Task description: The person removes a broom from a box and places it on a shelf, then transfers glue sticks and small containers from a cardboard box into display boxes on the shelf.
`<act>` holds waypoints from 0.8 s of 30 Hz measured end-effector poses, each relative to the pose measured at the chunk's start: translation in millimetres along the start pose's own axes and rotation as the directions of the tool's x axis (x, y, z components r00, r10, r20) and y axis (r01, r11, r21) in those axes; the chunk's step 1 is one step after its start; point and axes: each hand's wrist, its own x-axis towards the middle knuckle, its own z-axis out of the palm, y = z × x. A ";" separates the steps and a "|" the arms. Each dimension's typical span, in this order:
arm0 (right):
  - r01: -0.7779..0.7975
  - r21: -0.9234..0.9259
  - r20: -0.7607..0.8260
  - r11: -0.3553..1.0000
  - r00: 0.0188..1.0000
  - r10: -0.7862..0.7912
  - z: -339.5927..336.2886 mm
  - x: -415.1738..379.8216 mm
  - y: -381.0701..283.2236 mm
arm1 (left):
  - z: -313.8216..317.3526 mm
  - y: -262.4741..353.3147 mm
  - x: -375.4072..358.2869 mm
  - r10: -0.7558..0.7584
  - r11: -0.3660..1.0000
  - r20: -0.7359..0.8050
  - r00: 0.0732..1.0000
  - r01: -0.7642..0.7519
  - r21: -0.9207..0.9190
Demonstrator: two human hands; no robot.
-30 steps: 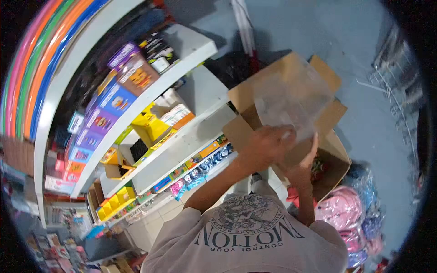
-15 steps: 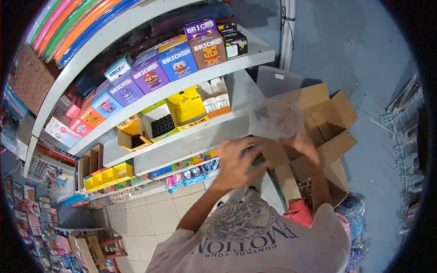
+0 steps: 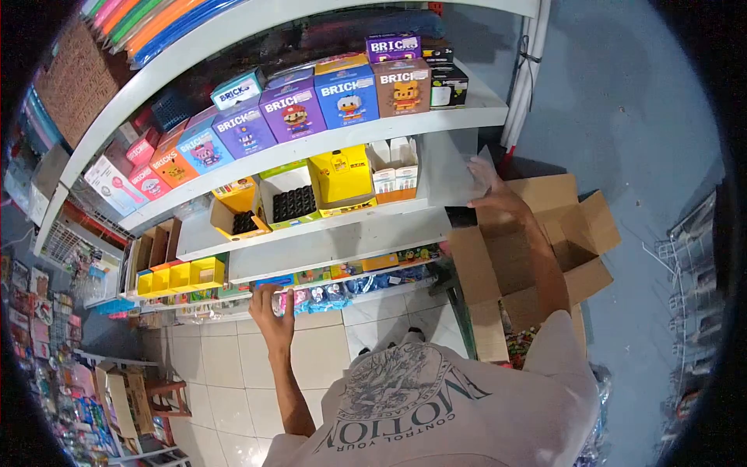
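Observation:
My right hand [image 3: 502,194] grips a translucent plastic container [image 3: 461,173] by its right side. The container is at the right end of the middle shelf [image 3: 342,220], beside the small white cartons [image 3: 394,175]; its far edges are hard to make out. My left hand [image 3: 272,313] is empty, thumb and fingers apart, in front of the lower shelf's edge. Behind its fingertips lie blue and pink packets [image 3: 320,296].
Boxes marked BRICKS [image 3: 346,95] line the upper shelf. Yellow display boxes [image 3: 340,180] and a box of black items [image 3: 292,204] stand below. An open cardboard box [image 3: 537,202] is at the right, above another holding small colourful things [image 3: 521,342].
My right hand has raised the container up and left onto the middle shelf's end. The left hand has moved away, down and to the left. The view has shifted slightly.

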 end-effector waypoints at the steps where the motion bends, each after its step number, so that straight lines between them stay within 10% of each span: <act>1: -0.022 0.004 0.010 1.000 1.000 0.022 -1.9 6.6 -0.3 | 0.9 -4.7 -6.5 -0.005 1.000 -0.007 1.000 0.005 0.003; 10: -0.135 -0.114 0.101 0.984 0.984 0.146 0.4 29.5 -4.4 | 6.4 -38.5 -12.9 -0.102 0.994 -0.017 0.995 0.103 0.033; 17: -0.072 -0.142 0.141 0.987 0.986 0.092 3.2 35.4 3.1 | 22.1 -104.7 16.6 -0.332 0.901 -0.207 0.920 0.244 -0.359; 24: -0.081 -0.198 0.123 0.977 0.987 0.107 5.4 41.0 8.9 | 34.8 -50.9 43.7 -0.132 0.979 -0.371 0.919 0.062 -0.194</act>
